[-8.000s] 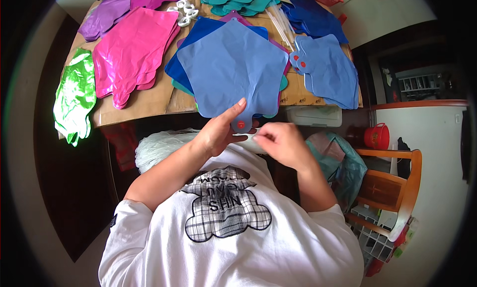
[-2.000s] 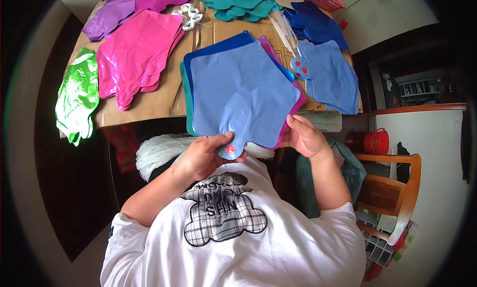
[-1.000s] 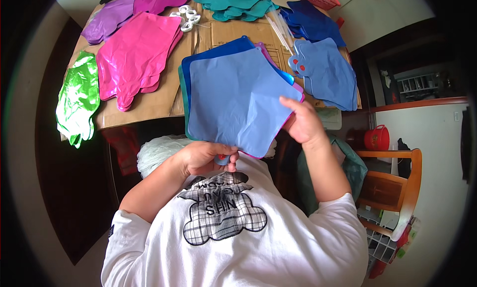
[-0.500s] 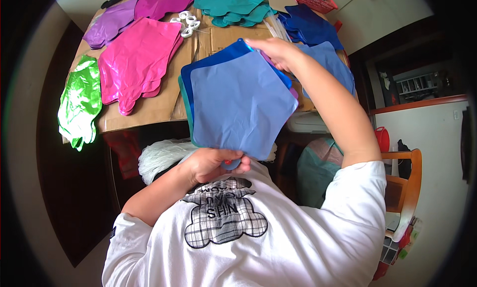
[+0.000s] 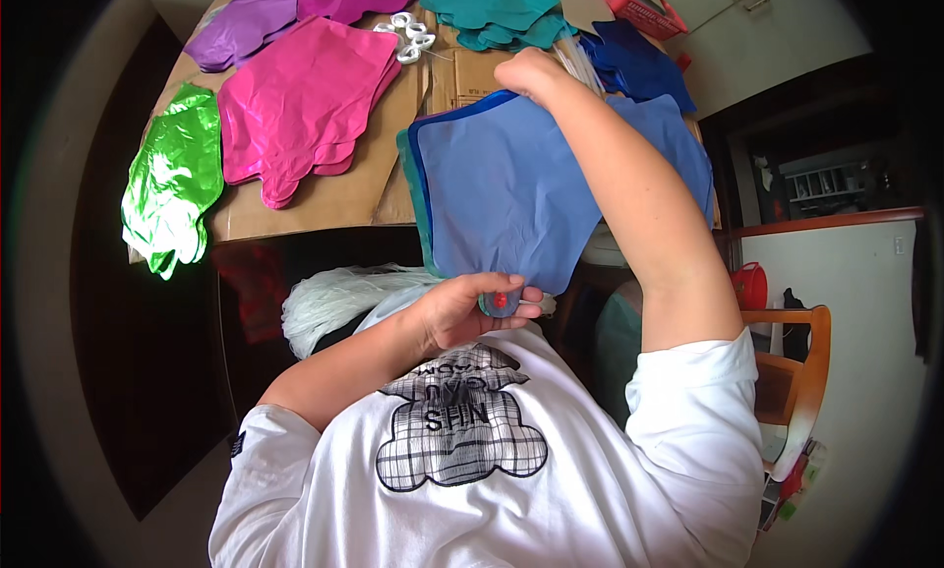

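Pinching the neck of a blue foil balloon (image 5: 501, 189) at the near bench (image 5: 324, 199) edge, the left hand (image 5: 462, 307) is gripping it while the right hand (image 5: 526, 71) is closing on thin sticks (image 5: 580, 61) at the far side. No stick is fitted yet. Pink balloons (image 5: 305, 101) are crowding the left, leaving little open cardboard.

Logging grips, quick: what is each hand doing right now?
Left hand: closed, pinching the neck of the blue foil balloon.
Right hand: at the clear sticks; grip cannot be told.
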Motion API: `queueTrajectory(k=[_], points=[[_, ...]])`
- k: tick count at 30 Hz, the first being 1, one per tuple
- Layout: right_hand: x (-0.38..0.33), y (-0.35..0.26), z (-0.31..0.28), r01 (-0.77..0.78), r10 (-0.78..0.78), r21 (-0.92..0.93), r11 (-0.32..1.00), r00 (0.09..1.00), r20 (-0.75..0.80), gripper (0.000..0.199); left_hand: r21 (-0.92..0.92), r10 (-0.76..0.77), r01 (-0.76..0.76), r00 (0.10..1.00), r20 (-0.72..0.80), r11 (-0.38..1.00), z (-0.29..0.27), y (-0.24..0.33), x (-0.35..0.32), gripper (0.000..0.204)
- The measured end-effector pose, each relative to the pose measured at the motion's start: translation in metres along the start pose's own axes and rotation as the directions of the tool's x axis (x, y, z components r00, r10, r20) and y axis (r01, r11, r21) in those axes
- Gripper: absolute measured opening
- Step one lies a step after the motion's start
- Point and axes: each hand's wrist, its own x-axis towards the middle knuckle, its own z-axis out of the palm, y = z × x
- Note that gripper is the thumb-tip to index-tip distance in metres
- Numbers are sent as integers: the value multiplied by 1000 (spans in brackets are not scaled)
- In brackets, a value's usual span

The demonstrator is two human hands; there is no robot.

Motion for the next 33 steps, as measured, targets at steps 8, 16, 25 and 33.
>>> queueTrajectory(k=[8,16,25,33], points=[[5,12,-4,-24,24,14,1000,1000,11,20,90,38,-37,999,-7,995,3,1,-1,25],[7,34,-3,11,-17,126,992,999,44,13,60,48,-39,985,-165,997,9,1,1,19],[-25,53,-38,-163,-109,527,834,888,447,20,53,71,-64,987,-147,997,4,6,5,22],[-11,45,-8,82,-248,513,854,933,263,27,-60,2,1,999,43,998,-4,8,-5,21]])
